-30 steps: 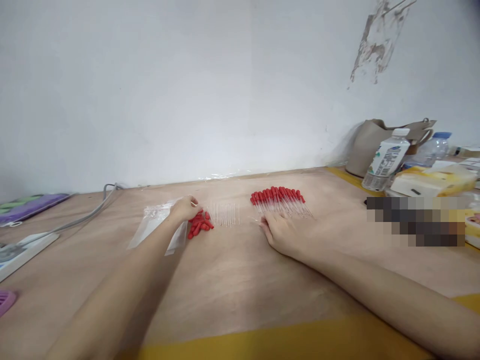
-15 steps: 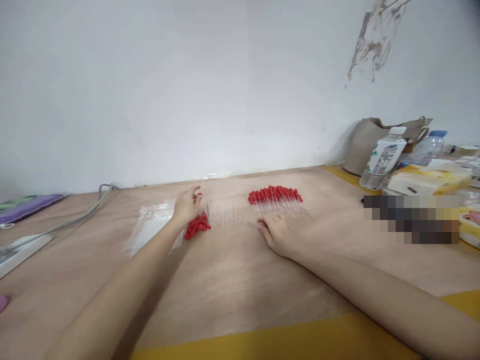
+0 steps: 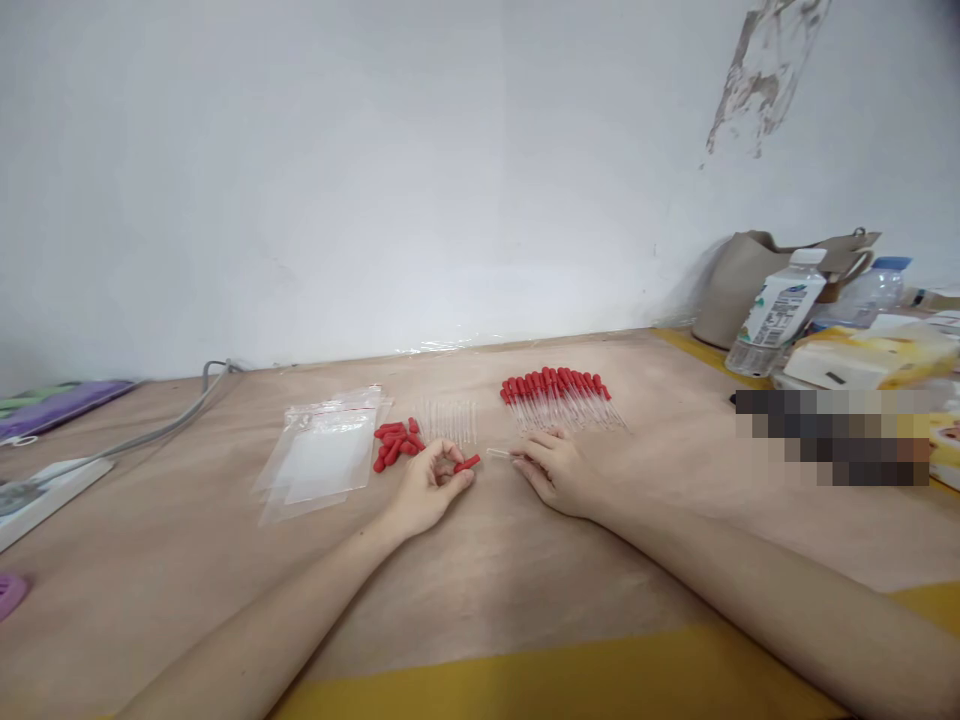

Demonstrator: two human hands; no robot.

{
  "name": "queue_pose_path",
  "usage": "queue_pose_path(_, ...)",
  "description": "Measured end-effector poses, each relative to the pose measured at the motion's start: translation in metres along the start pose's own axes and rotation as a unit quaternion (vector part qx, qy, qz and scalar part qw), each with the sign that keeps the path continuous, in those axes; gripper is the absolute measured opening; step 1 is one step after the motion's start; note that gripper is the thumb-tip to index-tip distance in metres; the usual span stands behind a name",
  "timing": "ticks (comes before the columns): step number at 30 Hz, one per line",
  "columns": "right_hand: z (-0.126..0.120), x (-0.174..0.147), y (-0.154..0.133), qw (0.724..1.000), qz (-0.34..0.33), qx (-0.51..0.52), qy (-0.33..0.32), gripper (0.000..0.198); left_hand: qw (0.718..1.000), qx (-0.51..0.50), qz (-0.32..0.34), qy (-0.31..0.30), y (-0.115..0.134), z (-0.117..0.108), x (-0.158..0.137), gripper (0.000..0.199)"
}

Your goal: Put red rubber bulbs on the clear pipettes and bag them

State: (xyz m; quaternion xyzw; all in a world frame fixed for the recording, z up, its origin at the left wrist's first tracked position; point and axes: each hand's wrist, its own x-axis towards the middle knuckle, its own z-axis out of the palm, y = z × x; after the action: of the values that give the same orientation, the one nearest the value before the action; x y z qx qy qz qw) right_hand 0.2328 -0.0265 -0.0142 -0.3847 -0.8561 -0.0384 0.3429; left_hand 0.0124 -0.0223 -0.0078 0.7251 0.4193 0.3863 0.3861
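Observation:
Between the fingertips of my left hand [image 3: 433, 485] is a red rubber dropper bulb [image 3: 466, 463], its end pointing right. My right hand [image 3: 555, 470] pinches a thin clear glass dropper tube [image 3: 498, 453], whose tip sticks out to the left. A small gap separates the bulb from the tube. Left of my left hand lies a pile of loose red bulbs [image 3: 394, 446]. Behind it, bare glass tubes [image 3: 450, 421] lie side by side. Beyond my right hand, several droppers with red bulbs fitted [image 3: 551, 386] form a row.
Clear zip bags [image 3: 322, 455] lie left of the loose bulbs. A grey cable [image 3: 169, 432] runs to a white power strip [image 3: 56, 495] at far left. On the right stand a beige bag [image 3: 735, 290], a bottle [image 3: 780, 315] and a yellow tissue pack [image 3: 862, 358].
My left hand has come from beyond the loose bulb pile towards my right hand, carrying a red bulb. My right hand keeps the glass tube in nearly the same place.

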Motion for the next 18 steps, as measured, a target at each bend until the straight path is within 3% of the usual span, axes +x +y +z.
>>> queue_pose_path(5, 0.0043, 0.0019, -0.0044, 1.0, -0.023, -0.004, 0.006, 0.022, 0.999, -0.005, 0.031, 0.001, 0.0037, 0.0006, -0.0014, 0.025)
queue_pose_path(9, 0.0077, 0.0032, -0.0075, 0.999, -0.041, 0.004, 0.016, 0.02, 1.0, -0.005, 0.013, -0.005, 0.0061, 0.0012, -0.0011, 0.029)
queue_pose_path(14, 0.006, 0.0036, -0.009, 0.999, -0.004, 0.024, 0.045, 0.017, 1.0, -0.021, -0.011, 0.001, 0.0039, 0.0002, 0.0, 0.032)
queue_pose_path(18, 0.0056, 0.0036, -0.0089, 0.999, -0.022, 0.02, 0.032, 0.017, 1.0, -0.025, -0.008, 0.002, 0.0012, -0.0001, 0.0001, 0.032)
